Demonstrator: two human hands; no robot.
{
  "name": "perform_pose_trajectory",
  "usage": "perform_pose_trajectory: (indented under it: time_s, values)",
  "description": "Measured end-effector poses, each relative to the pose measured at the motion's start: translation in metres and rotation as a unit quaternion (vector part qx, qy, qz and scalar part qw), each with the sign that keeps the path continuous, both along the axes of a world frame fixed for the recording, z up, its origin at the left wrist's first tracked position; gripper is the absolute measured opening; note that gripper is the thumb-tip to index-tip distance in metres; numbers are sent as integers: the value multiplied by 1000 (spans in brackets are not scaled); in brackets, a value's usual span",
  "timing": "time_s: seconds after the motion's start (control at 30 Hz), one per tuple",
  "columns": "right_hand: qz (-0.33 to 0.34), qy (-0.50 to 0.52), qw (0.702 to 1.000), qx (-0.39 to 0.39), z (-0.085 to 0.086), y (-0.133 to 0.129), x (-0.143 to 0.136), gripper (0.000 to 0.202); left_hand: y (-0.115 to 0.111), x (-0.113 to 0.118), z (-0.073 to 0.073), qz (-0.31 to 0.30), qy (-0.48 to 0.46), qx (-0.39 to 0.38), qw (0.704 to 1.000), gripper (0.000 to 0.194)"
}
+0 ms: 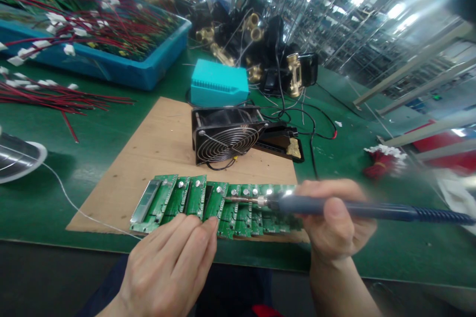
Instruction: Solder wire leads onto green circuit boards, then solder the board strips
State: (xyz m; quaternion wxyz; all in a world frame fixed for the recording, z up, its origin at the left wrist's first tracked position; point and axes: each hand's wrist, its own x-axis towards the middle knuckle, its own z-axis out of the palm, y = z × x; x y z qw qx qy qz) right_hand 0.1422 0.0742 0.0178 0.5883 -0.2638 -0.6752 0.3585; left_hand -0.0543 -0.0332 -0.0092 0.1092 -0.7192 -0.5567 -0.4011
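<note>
My right hand (pixel 336 218) is closed around a blue soldering iron (pixel 316 205). Its metal tip points left and reaches the upper part of a green circuit board (pixel 213 203) mid-row. Several such boards overlap in a row along the front of the cardboard sheet (pixel 141 148); the leftmost carries a grey display (pixel 146 201). My left hand (pixel 173 255) has its fingers pressed together at the boards' near edge. Solder wire (pixel 69 198) runs from a spool (pixel 22 158) at the left and disappears under this hand; its end is hidden.
Behind the boards stands a black fan (pixel 228 136) with a wire guard, beside an iron stand with sponge (pixel 293 148). A teal box (pixel 219 81) sits further back. Blue tray (pixel 148 72), red-black wires (pixel 55 96) and brass-fitted parts (pixel 295 74) surround it; a wire bundle (pixel 383 161) lies right.
</note>
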Motion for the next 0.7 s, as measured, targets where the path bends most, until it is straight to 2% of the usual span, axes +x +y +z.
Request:
perform_pose_trajectory:
  time_s: [0.13,0.33,0.47,0.57,0.7]
  values:
    - [2,-6,1000,-11,0,0,0,13,0,0,-2,1,-1,-1,1000,20]
    - [14,-19,1000,7,-3,1,4,12,2,-1,-2,5,-5,-4,1000,24]
    - [23,23,999,-10,2,2,1,15,-3,-2,-1,-2,-5,17,1000,12]
    - [96,21,995,-5,8,1,0,19,-10,1,-2,-29,-7,51,998,10]
    - [216,-159,960,74,10,-2,0,29,-15,14,2,-28,-34,71,996,13]
